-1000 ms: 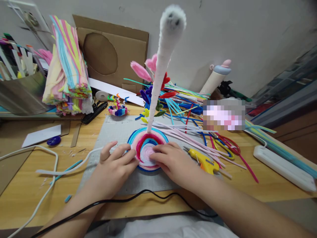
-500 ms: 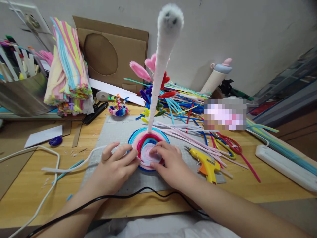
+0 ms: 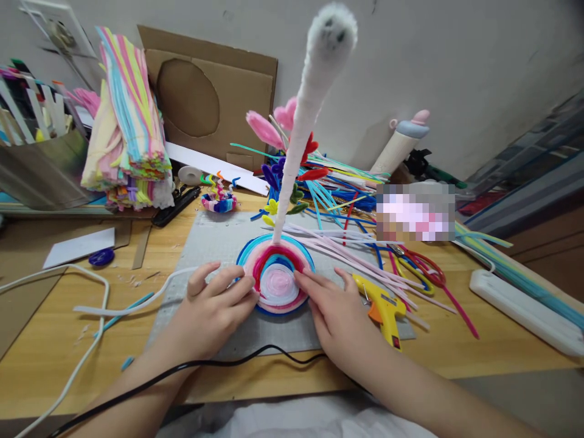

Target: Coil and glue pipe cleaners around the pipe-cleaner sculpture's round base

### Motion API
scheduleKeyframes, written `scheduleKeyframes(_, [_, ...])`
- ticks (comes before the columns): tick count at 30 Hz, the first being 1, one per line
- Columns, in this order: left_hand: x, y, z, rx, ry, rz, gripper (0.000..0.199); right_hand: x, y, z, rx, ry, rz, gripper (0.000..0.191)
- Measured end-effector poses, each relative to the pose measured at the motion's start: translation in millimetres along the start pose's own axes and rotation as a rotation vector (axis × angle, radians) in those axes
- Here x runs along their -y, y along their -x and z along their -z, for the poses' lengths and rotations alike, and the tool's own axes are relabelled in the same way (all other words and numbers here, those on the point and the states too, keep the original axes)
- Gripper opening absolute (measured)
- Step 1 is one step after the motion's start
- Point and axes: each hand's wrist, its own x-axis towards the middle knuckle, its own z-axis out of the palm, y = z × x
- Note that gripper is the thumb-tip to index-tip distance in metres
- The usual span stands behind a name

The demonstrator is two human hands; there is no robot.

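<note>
A round base of coiled pipe cleaners (image 3: 279, 282) lies on a grey mat, ringed in blue, pink, red and white with a pale pink centre. From its far edge rises a tall white fuzzy stem (image 3: 301, 128) with a thick rounded top, leaning right. My left hand (image 3: 219, 310) is closed at the base's left edge, fingers bent and tips touching the rim. A long white strip (image 3: 155, 298) trails left from behind it. My right hand (image 3: 340, 310) rests its fingertips on the right rim, other fingers apart, close to a yellow glue gun (image 3: 381, 307).
Loose pink pipe cleaners (image 3: 351, 252) and scissors (image 3: 422, 271) lie at the right. A black cable (image 3: 219, 363) crosses before my wrists. Behind stand pipe-cleaner flowers (image 3: 274, 173), bundled pipe cleaners (image 3: 132, 134) and a cardboard sheet (image 3: 246, 91). A white power strip (image 3: 524, 310) lies far right.
My right hand has drawn back from the coil's centre to its right rim, its fingers spreading. The white stem's top appears farther right. My left hand stays put.
</note>
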Motion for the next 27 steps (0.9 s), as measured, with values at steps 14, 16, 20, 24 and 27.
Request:
scheduleKeyframes(14, [-0.3, -4.2, -2.3, -0.031, -0.022, 0.011, 0.022, 6.1, 17.8, 5.9, 0.063, 0.013, 0.157, 0.067])
scheduleKeyframes(16, [-0.3, -4.1, -3.1, -0.042, -0.022, 0.012, 0.02, 6.9, 16.9, 6.0, 0.076, -0.029, 0.183, 0.065])
scheduleKeyframes(20, [-0.1, -3.9, -4.5, -0.065, -0.036, 0.01, 0.017, 8.6, 13.1, 5.7, 0.081, -0.101, 0.183, 0.062])
scheduleKeyframes(24, [0.4, -2.2, -6.1, -0.069, -0.03, 0.017, 0.016, 8.9, 8.5, 3.5, 0.115, -0.133, 0.232, 0.059])
scheduleKeyframes(27, [1.1, -1.2, -6.5, -0.071, -0.026, 0.021, 0.016, 8.0, 7.4, 0.1, 0.142, -0.094, 0.274, 0.058])
